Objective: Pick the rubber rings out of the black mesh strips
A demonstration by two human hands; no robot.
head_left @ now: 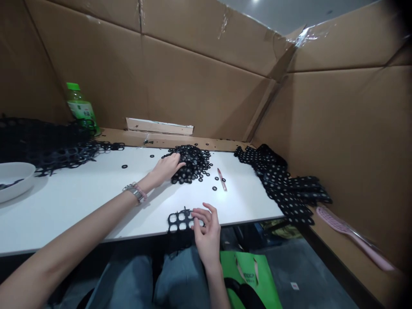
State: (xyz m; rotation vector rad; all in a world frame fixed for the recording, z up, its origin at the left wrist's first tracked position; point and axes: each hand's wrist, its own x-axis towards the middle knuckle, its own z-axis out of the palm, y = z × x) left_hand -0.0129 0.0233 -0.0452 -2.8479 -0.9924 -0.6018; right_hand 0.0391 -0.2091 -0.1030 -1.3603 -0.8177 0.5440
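A: Closest to you I count one green bag [252,277] by your two jeans legs [182,279]. Then one black mesh [179,234], lying over the near edge of the white table [244,204] and drooping off it. Four squarish holes show clearly left of your fingers, the others are half covered.

B: And your right hand [207,225] is at that mesh, fingers loosely bent, thumb standing apart from the rest. Can't tell if you're actually pinching it, tbh. Off to your right there's one pink hairbrush [360,243] too.

A: Further in, one slim red pen-like thing [222,179] with three loose rings [214,188] around it, one of those right against it. Your left hand [167,167] is at the left side of the one big ring pile [191,163]. Way too many to count lol.

B: Those fingers reach down into the pile, so I can't say whether they've got a ring. Two bands on that wrist. Two more stray rings [124,166] left of the pile.

A: One dotted black sheet [277,176] at the table's right end, one white bowl [24,189] at far left.

B: Behind the bowl, one dark mesh heap [48,139], then one green bottle [82,107] by the cardboard wall [193,77].
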